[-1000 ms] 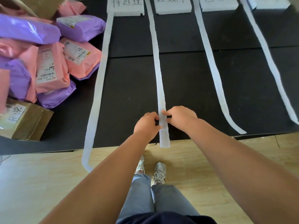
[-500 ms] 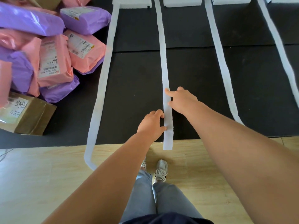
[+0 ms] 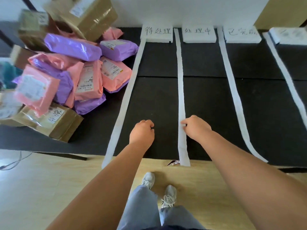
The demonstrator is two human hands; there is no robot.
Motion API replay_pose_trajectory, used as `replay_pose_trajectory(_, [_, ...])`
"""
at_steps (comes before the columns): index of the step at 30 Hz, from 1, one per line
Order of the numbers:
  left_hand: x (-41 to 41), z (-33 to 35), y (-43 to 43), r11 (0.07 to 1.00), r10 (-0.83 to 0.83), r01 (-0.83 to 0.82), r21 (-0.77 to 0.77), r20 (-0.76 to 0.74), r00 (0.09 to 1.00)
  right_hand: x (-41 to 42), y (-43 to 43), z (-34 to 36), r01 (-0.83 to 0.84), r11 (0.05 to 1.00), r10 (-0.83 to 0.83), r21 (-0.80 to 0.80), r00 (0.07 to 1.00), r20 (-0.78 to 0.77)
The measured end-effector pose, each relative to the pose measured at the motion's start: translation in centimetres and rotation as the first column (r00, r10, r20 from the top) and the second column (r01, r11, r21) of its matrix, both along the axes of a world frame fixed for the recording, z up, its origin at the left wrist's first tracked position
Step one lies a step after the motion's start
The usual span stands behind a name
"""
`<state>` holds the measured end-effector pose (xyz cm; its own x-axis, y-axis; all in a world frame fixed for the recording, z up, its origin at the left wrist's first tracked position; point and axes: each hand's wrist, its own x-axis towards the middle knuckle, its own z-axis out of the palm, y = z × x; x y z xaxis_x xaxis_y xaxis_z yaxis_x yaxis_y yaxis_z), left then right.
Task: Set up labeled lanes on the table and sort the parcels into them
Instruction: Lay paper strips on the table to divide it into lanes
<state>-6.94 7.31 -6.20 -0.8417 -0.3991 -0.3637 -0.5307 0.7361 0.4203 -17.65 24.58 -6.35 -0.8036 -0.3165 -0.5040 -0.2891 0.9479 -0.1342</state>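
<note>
Several white strips lie lengthwise on the black table and divide it into lanes. My right hand pinches the second strip near the table's front edge. To its left, my left hand hovers between the first strip and the second, fingers loosely curled and holding nothing. White foam labels with handwritten characters stand at the lanes' far ends. A pile of pink parcels, purple parcels and a cardboard box sits at the left.
A third strip and a fourth strip run to the right, with a fourth label behind. Another box leans atop the pile. A small wrapper and a cable lie on the wooden floor.
My left hand has let go of the second strip and moved left. My right hand slid back toward the front edge along the strip. The view tilted up, showing the labels.
</note>
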Motion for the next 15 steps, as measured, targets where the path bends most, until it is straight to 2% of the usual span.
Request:
replay_pose_trajectory(3, [0.3, 1.4, -4.1, 0.994, 0.075, -0.076, -0.078, -0.022, 0.997, 0.2, -2.1, 0.9, 0.068, 0.991, -0.067, -0.112, 0.998, 0.011])
replay_pose_trajectory(7, [0.5, 1.5, -9.1, 0.975, 0.185, -0.180, -0.133, 0.027, 0.982, 0.0, -5.7, 1.9, 0.020, 0.979, -0.010, -0.204, 0.999, 0.052])
replay_pose_trajectory(11, [0.7, 0.6, -12.3, 0.975, 0.211, -0.201, -0.091, 0.128, 0.969, -0.7, -9.1, 2.3, 0.052, 0.973, -0.037, -0.225, 0.997, 0.071])
replay_pose_trajectory(15, [0.8, -0.6, -13.6, 0.984, 0.169, -0.175, 0.011, 0.206, 0.964, -0.8, -12.4, 1.9, 0.127, 0.971, -0.105, -0.204, 0.988, 0.117])
